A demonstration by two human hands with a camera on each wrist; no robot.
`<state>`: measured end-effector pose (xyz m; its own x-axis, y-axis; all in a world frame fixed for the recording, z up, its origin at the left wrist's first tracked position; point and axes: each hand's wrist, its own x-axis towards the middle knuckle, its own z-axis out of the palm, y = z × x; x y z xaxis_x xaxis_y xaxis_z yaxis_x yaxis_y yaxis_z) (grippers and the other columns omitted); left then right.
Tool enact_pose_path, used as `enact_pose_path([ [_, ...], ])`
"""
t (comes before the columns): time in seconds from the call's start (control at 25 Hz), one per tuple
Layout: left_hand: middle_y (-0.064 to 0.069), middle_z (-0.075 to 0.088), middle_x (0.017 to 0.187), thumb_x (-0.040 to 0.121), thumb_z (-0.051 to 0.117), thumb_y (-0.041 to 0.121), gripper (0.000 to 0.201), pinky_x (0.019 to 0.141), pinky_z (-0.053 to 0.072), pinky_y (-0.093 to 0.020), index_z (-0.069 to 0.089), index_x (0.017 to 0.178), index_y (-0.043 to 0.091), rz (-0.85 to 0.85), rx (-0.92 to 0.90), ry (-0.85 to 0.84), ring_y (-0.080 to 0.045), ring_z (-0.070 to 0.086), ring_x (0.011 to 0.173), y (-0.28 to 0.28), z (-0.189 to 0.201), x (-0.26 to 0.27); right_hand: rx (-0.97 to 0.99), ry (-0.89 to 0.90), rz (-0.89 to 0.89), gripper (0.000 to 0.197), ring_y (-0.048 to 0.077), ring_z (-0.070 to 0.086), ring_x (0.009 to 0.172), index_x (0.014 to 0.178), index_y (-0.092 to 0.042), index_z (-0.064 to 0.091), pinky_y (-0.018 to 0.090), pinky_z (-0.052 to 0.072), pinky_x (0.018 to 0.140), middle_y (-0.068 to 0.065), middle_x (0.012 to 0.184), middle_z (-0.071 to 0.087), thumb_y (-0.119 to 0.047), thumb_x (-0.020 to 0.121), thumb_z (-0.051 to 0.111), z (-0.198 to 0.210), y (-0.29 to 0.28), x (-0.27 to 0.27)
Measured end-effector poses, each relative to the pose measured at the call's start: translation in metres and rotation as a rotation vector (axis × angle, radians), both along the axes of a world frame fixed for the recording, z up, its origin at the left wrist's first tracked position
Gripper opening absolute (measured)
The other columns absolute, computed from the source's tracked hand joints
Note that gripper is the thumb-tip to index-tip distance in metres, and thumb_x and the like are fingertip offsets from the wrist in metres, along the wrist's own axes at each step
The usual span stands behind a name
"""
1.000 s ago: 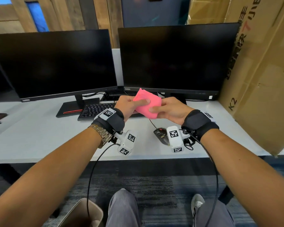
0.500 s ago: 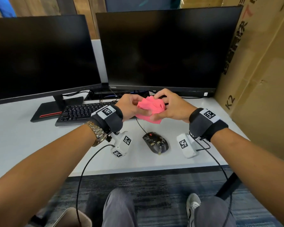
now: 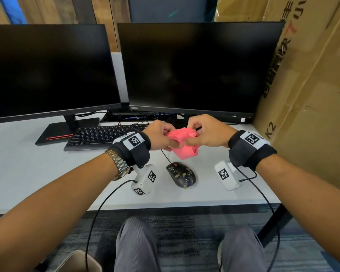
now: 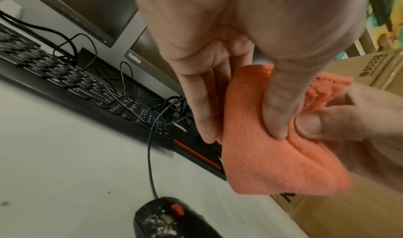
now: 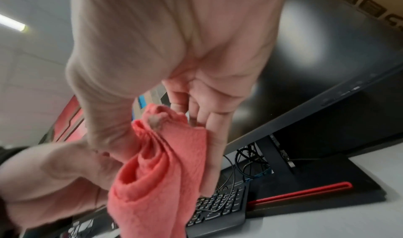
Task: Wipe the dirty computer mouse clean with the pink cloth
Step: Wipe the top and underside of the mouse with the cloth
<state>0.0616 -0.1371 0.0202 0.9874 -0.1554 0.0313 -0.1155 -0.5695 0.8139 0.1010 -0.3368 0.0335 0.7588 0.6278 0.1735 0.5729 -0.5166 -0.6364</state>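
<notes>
The pink cloth (image 3: 183, 143) is bunched and folded between both hands, held in the air above the desk. My left hand (image 3: 161, 137) pinches its left side, thumb on top (image 4: 277, 103). My right hand (image 3: 206, 134) pinches the right side, the cloth (image 5: 157, 169) hanging down from its thumb and fingers. Below them on the white desk (image 3: 28, 173) lies the black wired mouse (image 3: 182, 174), speckled with white and tan grime, with a red scroll wheel (image 4: 177, 209). Neither hand touches the mouse.
A black keyboard (image 3: 104, 136) lies behind and left of the mouse, its cable running between them. Two dark monitors (image 3: 194, 69) stand at the back. Large cardboard boxes (image 3: 312, 95) wall off the right side. The desk's front edge is close below the mouse.
Both hands have come lower and nearer the mouse while working the cloth, which went from a flat folded pad to a bunched, rolled wad. The mouse has not moved.
</notes>
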Motion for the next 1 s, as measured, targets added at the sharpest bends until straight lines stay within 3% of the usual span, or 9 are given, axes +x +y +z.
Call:
enact_pose_path([
  [0.04, -0.013, 0.072, 0.078, 0.066, 0.084, 0.006, 0.022, 0.067, 0.061, -0.035, 0.069, 0.082, 0.004, -0.008, 0.02, -0.024, -0.015, 0.069, 0.065, -0.001, 0.001, -0.001, -0.031, -0.013, 0.005, 0.03, 0.015, 0.06, 0.07, 0.084, -0.014, 0.063, 0.046, 0.056, 0.071, 0.0, 0.079, 0.064, -0.021, 0.072, 0.09, 0.001, 0.001, -0.002],
  [0.12, -0.003, 0.068, 0.066, 0.067, 0.083, 0.006, 0.019, 0.056, 0.056, -0.026, 0.066, 0.072, 0.014, -0.002, 0.094, -0.065, -0.005, 0.064, 0.053, -0.004, 0.003, -0.003, -0.142, -0.046, 0.017, 0.047, 0.01, 0.061, 0.074, 0.102, -0.014, 0.059, 0.03, 0.052, 0.065, -0.007, 0.087, 0.063, -0.028, 0.07, 0.091, -0.001, 0.006, -0.004],
  [0.2, 0.0, 0.069, 0.066, 0.065, 0.082, 0.009, 0.022, 0.055, 0.053, -0.026, 0.065, 0.074, 0.019, 0.023, 0.155, -0.09, -0.006, 0.064, 0.053, -0.007, 0.004, 0.0, -0.241, -0.085, 0.025, 0.062, 0.007, 0.062, 0.084, 0.114, -0.019, 0.057, 0.023, 0.049, 0.068, -0.008, 0.098, 0.063, -0.039, 0.066, 0.092, -0.004, 0.011, -0.002],
  [0.36, -0.002, 0.073, 0.071, 0.053, 0.089, 0.02, 0.039, 0.052, 0.052, -0.024, 0.061, 0.081, 0.016, 0.035, 0.23, -0.161, -0.01, 0.061, 0.055, -0.008, -0.002, 0.011, -0.378, -0.115, 0.156, 0.032, 0.015, 0.059, 0.063, 0.086, -0.004, 0.067, 0.028, 0.05, 0.062, 0.008, 0.076, 0.068, -0.031, 0.081, 0.083, -0.019, 0.018, 0.016],
  [0.48, -0.002, 0.074, 0.074, 0.054, 0.088, 0.022, 0.041, 0.061, 0.058, -0.032, 0.061, 0.084, 0.017, -0.011, 0.262, -0.126, -0.013, 0.064, 0.06, -0.001, -0.01, 0.023, -0.461, -0.073, 0.262, 0.024, 0.014, 0.053, 0.055, 0.073, -0.012, 0.06, 0.032, 0.051, 0.061, 0.003, 0.065, 0.06, -0.024, 0.088, 0.075, -0.027, 0.023, 0.033],
  [0.64, 0.0, 0.075, 0.088, 0.058, 0.089, 0.027, 0.06, 0.075, 0.06, -0.038, 0.06, 0.108, 0.013, -0.127, 0.324, 0.033, -0.019, 0.072, 0.078, 0.011, -0.017, 0.025, -0.489, -0.106, 0.286, 0.01, 0.011, 0.044, 0.057, 0.076, -0.003, 0.059, 0.011, 0.04, 0.061, -0.002, 0.067, 0.05, -0.002, 0.086, 0.062, -0.029, 0.011, 0.045],
  [0.8, 0.006, 0.068, 0.107, 0.06, 0.081, 0.056, 0.079, 0.076, 0.055, -0.024, 0.053, 0.124, 0.018, -0.163, 0.502, -0.009, -0.01, 0.068, 0.091, 0.012, -0.025, 0.006, -0.397, -0.101, 0.26, 0.01, 0.014, 0.044, 0.06, 0.076, -0.004, 0.057, 0.014, 0.041, 0.06, 0.003, 0.068, 0.053, 0.001, 0.082, 0.062, -0.035, -0.011, 0.048],
  [0.96, -0.005, 0.058, 0.13, 0.048, 0.057, 0.089, 0.116, 0.094, 0.052, -0.037, 0.038, 0.139, 0.018, -0.072, 0.684, 0.008, -0.022, 0.057, 0.115, 0.003, -0.048, -0.023, -0.281, -0.083, 0.177, 0.014, 0.015, 0.05, 0.06, 0.073, -0.008, 0.059, 0.014, 0.043, 0.06, 0.004, 0.068, 0.06, -0.003, 0.077, 0.072, -0.05, -0.016, 0.053],
  [1.0, -0.009, 0.057, 0.131, 0.046, 0.055, 0.091, 0.121, 0.095, 0.051, -0.038, 0.035, 0.14, 0.016, -0.051, 0.705, 0.03, -0.025, 0.056, 0.116, -0.001, -0.053, -0.03, -0.252, -0.074, 0.162, 0.013, 0.019, 0.055, 0.063, 0.075, -0.006, 0.062, 0.023, 0.048, 0.062, 0.007, 0.07, 0.063, -0.006, 0.077, 0.074, -0.054, -0.015, 0.056],
])
